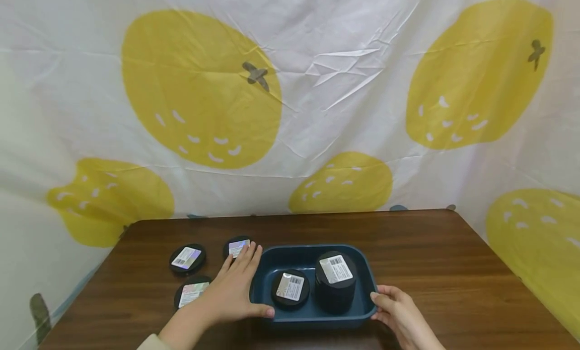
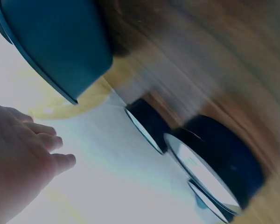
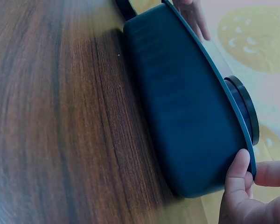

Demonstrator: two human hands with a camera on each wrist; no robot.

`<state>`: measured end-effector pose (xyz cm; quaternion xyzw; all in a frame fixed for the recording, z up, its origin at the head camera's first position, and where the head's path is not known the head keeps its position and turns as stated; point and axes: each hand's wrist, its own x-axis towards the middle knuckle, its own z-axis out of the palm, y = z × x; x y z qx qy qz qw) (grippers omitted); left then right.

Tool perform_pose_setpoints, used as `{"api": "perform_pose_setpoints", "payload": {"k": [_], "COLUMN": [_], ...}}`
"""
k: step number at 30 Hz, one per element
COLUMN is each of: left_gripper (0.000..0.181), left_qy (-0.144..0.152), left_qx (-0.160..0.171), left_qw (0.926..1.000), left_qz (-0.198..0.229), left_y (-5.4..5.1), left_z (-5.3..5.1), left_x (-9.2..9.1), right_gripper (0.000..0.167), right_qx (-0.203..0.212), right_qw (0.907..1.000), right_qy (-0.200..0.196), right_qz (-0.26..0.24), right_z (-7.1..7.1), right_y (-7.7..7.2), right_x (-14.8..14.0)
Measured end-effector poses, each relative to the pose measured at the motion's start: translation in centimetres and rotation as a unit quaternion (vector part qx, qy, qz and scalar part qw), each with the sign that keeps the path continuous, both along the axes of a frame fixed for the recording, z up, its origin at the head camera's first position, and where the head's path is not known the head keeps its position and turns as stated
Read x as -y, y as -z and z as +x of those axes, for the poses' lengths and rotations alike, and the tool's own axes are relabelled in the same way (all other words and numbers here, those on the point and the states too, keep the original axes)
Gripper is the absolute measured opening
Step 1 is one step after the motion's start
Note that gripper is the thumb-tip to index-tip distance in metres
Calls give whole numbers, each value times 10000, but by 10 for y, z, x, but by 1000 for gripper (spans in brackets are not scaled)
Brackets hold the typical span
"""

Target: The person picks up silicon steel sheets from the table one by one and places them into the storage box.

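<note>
A white cloth with big yellow fruits [image 1: 326,118] hangs behind everything, and in front of it lies the brown wooden counter [image 1: 430,259]. The dark blue bin [image 1: 312,320] is at the near part of the counter, around its middle; whether its bottom touches the wood, I cannot tell. The left hand [image 1: 235,292] is at the left end of the bin, its fingers straight and its thumb spread away from them, over the near left corner; I cannot tell if it touches the rim. The right hand [image 1: 399,309] pinches the rim at the right end, near the front corner, between its thumb and fingers. Inside the bin, on the right side, stands a stack of round black containers [image 1: 335,294], which rises above the rim. Just to its left, also inside, one low round black container [image 1: 290,302] lies flat. Left of the bin, three more round black containers lie on the counter: one farther left [image 1: 187,259], one behind the left fingers [image 1: 236,247], and one partly hidden by the left hand [image 1: 192,292]. The smallest are the pale labels with barcodes [image 1: 336,269] on their tops.
</note>
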<state>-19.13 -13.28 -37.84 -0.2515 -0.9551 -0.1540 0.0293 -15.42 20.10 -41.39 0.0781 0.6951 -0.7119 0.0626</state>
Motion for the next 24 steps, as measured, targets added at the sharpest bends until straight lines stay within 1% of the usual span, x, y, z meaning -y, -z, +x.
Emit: {"api": "perform_pose_setpoints", "payload": {"k": [3,7,12,15,20,24], "left_gripper": [124,125,118,114,115,117], "left_qy": [-26,-40,-25,-36,-253,-405], "left_qx": [-99,-192,-408,-455,-412,-432], "left_qw": [9999,9997,9991,9987,9983,9979], "left_qz": [99,129,-143,-249,-335,-261], "left_y": [3,7,10,11,14,15], "left_z": [5,8,10,12,16,18], "left_x": [10,21,30,35,45,55], "right_gripper": [41,40,40,41,41,40], "right_qx": [36,97,155,176,163,134], "right_qw": [10000,9999,9997,9998,9998,9998], "right_qy": [-22,59,166,99,-18,-34], "right_qz": [13,70,96,86,106,151], "right_z": [0,0,-1,0,0,0], "right_y": [0,1,1,1,2,3], "right_x": [1,1,1,0,0,0]}}
